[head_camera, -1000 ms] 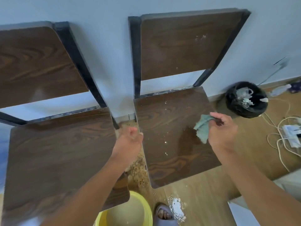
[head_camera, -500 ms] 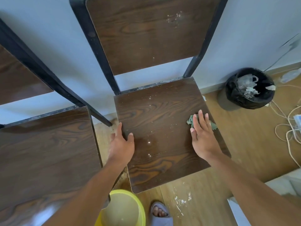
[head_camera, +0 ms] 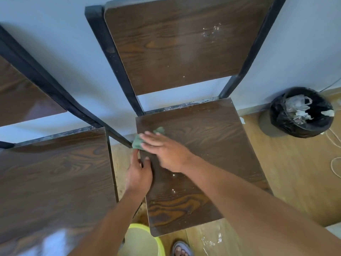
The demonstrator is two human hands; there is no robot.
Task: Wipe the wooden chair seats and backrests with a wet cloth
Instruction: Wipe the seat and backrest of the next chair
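Two dark wooden chairs with black metal frames stand against a pale wall. On the right chair's seat (head_camera: pixel 212 154), my right hand (head_camera: pixel 166 152) lies flat and presses a green cloth (head_camera: pixel 140 141) down at the seat's back left corner. The cloth is mostly hidden under my fingers. My left hand (head_camera: pixel 139 172) grips the left edge of that seat, thumb on top. White specks mark the seat near my wrist and the right chair's backrest (head_camera: pixel 175 43). The left chair's seat (head_camera: pixel 55 178) and part of its backrest (head_camera: pixel 22 95) fill the left side.
A yellow bucket (head_camera: pixel 144 242) stands on the wooden floor between the chairs, beside my sandalled foot (head_camera: pixel 181 249). A black bin (head_camera: pixel 300 113) full of white rubbish sits right of the chair, with white cables (head_camera: pixel 335 163) beyond. White spills mark the floor (head_camera: pixel 212 241).
My right hand has swept the cloth from the seat's right side across to its back left corner. My left hand kept hold of the seat's left edge. The view moved closer.
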